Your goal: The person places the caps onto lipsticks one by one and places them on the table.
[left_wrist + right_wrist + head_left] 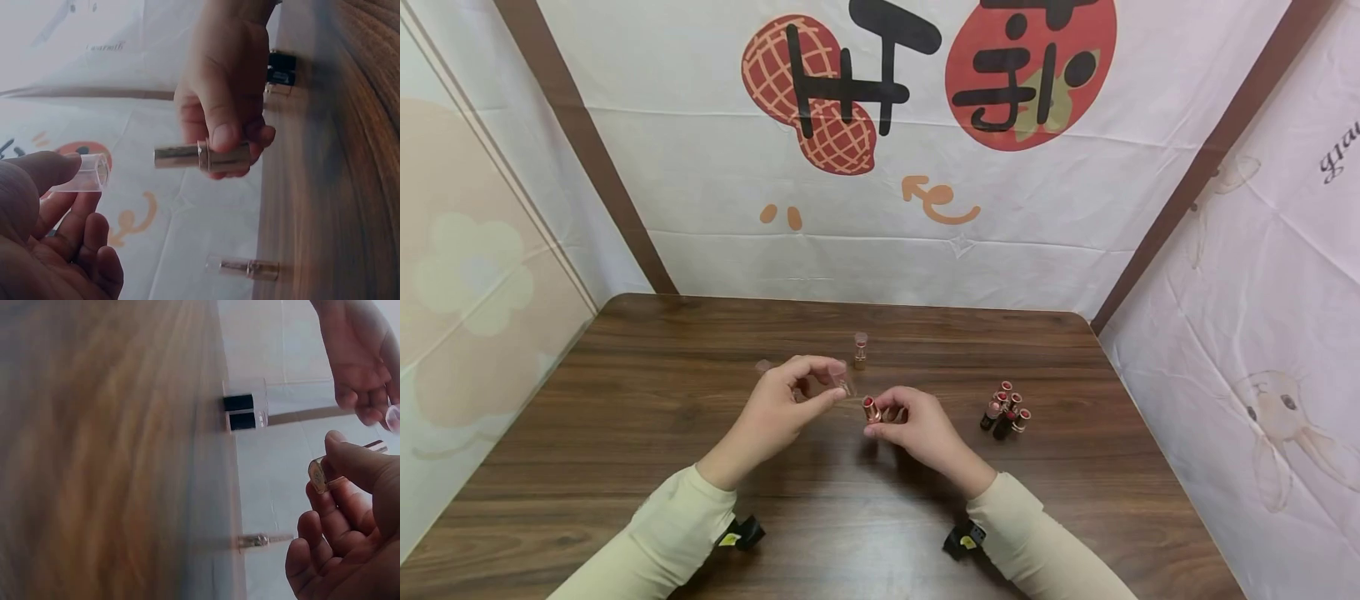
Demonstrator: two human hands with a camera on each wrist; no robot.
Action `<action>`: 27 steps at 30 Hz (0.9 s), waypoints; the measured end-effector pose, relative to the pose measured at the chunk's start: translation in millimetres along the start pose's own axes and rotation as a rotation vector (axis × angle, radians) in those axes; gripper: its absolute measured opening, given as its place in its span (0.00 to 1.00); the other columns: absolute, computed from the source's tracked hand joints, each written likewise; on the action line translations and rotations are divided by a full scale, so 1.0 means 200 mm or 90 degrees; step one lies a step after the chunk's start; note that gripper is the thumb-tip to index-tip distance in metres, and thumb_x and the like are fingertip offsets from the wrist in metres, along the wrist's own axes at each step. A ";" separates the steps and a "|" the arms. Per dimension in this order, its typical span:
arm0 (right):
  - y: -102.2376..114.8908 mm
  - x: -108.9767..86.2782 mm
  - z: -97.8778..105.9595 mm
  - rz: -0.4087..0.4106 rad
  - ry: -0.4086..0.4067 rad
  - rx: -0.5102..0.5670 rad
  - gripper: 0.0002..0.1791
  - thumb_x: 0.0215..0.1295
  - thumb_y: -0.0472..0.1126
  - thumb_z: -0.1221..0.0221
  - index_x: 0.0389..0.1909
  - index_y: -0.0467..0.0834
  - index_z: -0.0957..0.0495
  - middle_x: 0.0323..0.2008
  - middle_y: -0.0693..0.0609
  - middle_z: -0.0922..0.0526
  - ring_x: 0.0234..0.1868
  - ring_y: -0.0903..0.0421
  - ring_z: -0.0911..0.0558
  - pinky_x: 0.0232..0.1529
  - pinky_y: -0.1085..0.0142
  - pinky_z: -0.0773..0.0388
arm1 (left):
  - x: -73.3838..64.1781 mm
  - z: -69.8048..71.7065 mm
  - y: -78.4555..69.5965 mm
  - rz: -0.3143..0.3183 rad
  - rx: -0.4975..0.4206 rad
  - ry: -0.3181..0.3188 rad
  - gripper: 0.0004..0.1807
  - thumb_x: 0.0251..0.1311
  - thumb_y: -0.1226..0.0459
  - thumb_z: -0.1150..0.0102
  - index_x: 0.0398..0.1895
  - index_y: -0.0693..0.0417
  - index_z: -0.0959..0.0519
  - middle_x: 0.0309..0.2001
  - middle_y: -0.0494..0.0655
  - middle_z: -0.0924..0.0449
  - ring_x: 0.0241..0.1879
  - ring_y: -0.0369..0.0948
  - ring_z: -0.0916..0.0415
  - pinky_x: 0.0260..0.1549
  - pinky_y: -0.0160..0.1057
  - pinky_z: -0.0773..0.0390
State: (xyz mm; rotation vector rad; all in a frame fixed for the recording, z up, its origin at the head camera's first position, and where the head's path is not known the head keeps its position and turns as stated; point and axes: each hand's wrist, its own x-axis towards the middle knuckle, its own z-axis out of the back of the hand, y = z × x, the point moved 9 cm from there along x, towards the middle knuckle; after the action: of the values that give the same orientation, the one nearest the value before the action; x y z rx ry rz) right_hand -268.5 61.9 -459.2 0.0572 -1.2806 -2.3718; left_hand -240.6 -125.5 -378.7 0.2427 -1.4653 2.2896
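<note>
My left hand (775, 410) pinches a clear lipstick cap (87, 174) between thumb and fingers. Across from it, my right hand (925, 425) grips a gold lipstick tube (219, 157) by its base. The tube is uncapped, and its red tip shows in the head view. Cap and tube are held apart, above the table. Behind the hands stands a gold lipstick (861, 352) with a clear cap on. Several lipsticks (1006, 410) are grouped to the right of my right hand.
The brown wooden table (625, 400) ends at a white printed cloth (880, 267). Black-based items (242, 412) with clear tops stand on the table beyond the left hand, mostly hidden by it in the head view, where a clear top (763, 365) shows.
</note>
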 end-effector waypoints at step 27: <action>0.08 -0.05 -0.08 -0.011 0.017 0.055 0.15 0.53 0.47 0.22 0.38 0.52 0.16 0.32 0.58 0.15 0.32 0.61 0.19 0.33 0.69 0.23 | -0.02 -0.13 -0.03 -0.043 0.056 0.038 0.15 0.60 0.63 0.26 0.50 0.42 0.14 0.44 0.35 0.15 0.45 0.45 0.20 0.38 0.38 0.25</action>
State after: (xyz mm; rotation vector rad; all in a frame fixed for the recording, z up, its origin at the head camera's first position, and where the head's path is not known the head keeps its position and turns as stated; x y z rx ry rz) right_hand -249.9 45.8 -457.0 0.1271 -1.3735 -2.3217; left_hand -232.3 -101.0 -387.2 0.2426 -1.3085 2.2901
